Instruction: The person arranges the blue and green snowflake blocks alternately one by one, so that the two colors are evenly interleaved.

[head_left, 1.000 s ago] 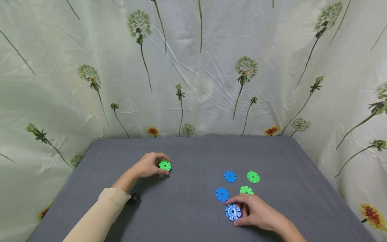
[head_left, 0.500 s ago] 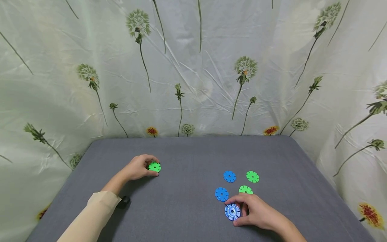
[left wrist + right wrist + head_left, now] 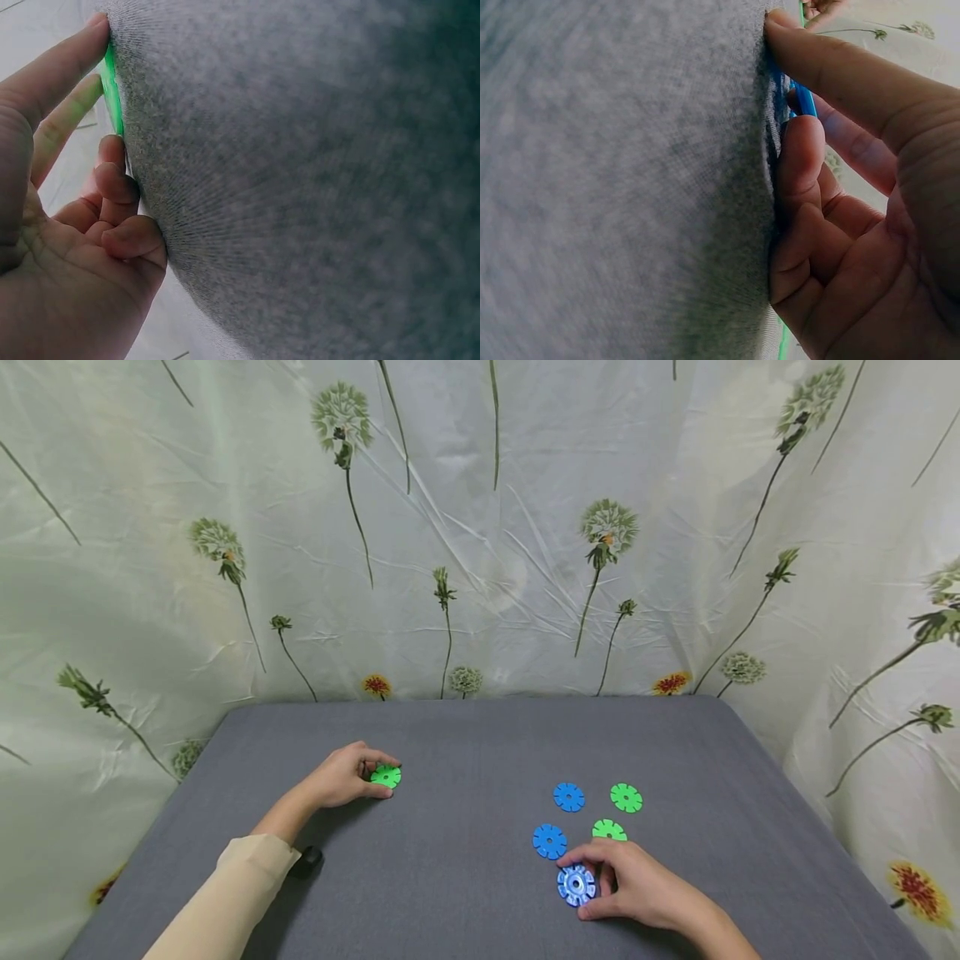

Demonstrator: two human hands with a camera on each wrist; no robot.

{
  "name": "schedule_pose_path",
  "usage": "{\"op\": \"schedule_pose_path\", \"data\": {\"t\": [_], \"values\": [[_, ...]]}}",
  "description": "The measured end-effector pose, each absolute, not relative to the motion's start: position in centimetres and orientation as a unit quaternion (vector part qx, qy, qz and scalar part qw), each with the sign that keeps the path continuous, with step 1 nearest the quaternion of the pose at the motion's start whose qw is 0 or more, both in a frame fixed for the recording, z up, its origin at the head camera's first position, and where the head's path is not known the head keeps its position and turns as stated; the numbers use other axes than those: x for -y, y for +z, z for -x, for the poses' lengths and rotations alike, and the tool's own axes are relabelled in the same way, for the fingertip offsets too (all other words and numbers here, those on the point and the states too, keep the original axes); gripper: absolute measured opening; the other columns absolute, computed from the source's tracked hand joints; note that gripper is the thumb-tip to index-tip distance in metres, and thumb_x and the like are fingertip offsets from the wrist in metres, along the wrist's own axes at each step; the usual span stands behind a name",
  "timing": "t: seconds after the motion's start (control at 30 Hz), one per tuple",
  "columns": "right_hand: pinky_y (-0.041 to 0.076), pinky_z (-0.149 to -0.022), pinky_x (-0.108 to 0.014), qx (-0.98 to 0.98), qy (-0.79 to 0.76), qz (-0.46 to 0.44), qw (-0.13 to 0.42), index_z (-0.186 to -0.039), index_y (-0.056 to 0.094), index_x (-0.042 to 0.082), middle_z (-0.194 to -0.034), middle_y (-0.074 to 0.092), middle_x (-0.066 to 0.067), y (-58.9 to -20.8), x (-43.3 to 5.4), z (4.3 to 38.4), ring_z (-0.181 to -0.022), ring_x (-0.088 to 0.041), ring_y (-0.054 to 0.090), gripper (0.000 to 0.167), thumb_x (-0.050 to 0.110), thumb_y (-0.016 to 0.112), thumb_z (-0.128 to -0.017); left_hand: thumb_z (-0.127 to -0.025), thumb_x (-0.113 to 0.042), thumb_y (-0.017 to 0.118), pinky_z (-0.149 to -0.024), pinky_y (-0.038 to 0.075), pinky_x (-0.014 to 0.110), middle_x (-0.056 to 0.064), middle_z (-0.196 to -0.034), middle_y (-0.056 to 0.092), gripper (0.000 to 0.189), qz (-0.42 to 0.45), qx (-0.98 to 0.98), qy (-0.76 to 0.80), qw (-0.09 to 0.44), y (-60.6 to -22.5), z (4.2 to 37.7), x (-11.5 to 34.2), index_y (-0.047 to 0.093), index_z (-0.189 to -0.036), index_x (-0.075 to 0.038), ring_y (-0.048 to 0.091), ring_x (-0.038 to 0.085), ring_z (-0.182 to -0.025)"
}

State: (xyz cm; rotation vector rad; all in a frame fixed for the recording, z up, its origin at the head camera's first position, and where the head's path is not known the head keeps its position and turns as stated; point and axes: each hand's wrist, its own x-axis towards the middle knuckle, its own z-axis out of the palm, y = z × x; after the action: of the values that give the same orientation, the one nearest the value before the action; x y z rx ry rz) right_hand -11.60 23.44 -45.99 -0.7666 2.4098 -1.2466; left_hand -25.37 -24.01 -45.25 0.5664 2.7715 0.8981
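Observation:
My left hand [image 3: 351, 777] is at the left side of the table, thumb and index finger at opposite edges of a green notched plastic disc [image 3: 386, 777]. The left wrist view catches this green disc [image 3: 112, 90] edge-on between the fingertips, right at the cloth. At the front right, my right hand [image 3: 637, 885] pinches a shiny blue notched disc [image 3: 576, 885] with a centre hole. From the right wrist, fingers hide much of that piece. Just beyond it lie two flat blue discs [image 3: 550, 842] and two green discs [image 3: 626, 797]; the right hand overlaps the nearer green one.
A grey cloth [image 3: 465, 860] covers the table. Behind it hangs a pale curtain [image 3: 517, 527] printed with dandelions. A black object [image 3: 306, 862] sits beneath the left wrist, beside the beige sleeve [image 3: 232, 893].
The left hand has moved left and slightly nearer with the green disc, which now lies flatter. The right hand and its blue disc have hardly moved.

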Motion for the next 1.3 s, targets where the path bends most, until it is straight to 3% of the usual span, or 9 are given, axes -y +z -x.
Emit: {"op": "schedule_pose_path", "data": {"t": [0.2,0.57,0.87,1.1,1.3], "values": [[0.051,-0.064,-0.022,-0.843,-0.438,0.268,0.162,-0.128,0.076,0.015,-0.094,0.059,0.006,-46.0,-23.5,11.6,-0.065,0.004,0.057,0.048,0.025,0.093,-0.084,-0.086,-0.032,0.093,-0.075,0.039,0.031,0.003,-0.097,0.058,0.058,-0.188,-0.929,0.307,0.087,-45.4,25.4,24.5,0.074,-0.138,-0.014,0.046,0.015,-0.083],[0.051,-0.065,-0.021,-0.847,-0.431,0.273,0.151,-0.128,0.076,0.016,-0.094,0.059,0.008,-46.0,-23.4,11.6,-0.065,0.005,0.057,0.048,0.026,0.093,-0.084,-0.085,-0.034,0.093,-0.071,0.038,0.027,0.0,-0.093,0.059,0.052,-0.176,-0.928,0.316,0.088,-45.6,25.5,25.2,0.078,-0.132,-0.016,0.046,0.013,-0.078],[0.052,-0.066,-0.021,-0.85,-0.42,0.28,0.147,-0.127,0.077,0.016,-0.093,0.058,0.009,-45.8,-23.4,11.6,-0.065,0.005,0.057,0.047,0.027,0.093,-0.085,-0.084,-0.033,0.094,-0.071,0.037,0.029,0.002,-0.092,0.058,0.05,-0.162,-0.928,0.322,0.089,-45.7,25.3,24.8,0.081,-0.13,-0.018,0.046,0.016,-0.083],[0.051,-0.069,-0.023,-0.861,-0.401,0.287,0.123,-0.127,0.076,0.018,-0.09,0.061,0.01,-44.1,-22.2,12.8,-0.072,0.003,0.057,0.048,0.033,0.093,-0.085,-0.084,-0.031,0.094,-0.069,0.036,0.028,0.002,-0.09,0.057,0.05,-0.153,-0.928,0.329,0.091,-45.8,25.4,24.8,0.081,-0.13,-0.017,0.046,0.018,-0.082],[0.052,-0.083,-0.027,-0.881,-0.356,0.296,0.093,-0.128,0.078,0.022,-0.092,0.063,0.013,-42.4,-19.5,15.1,-0.078,0.0,0.06,0.048,0.031,0.095,-0.084,-0.084,-0.03,0.094,-0.067,0.036,0.027,0.002,-0.089,0.058,0.051,-0.153,-0.927,0.33,0.091,-45.5,25.4,24.8,0.081,-0.13,-0.016,0.046,0.017,-0.08]]}}
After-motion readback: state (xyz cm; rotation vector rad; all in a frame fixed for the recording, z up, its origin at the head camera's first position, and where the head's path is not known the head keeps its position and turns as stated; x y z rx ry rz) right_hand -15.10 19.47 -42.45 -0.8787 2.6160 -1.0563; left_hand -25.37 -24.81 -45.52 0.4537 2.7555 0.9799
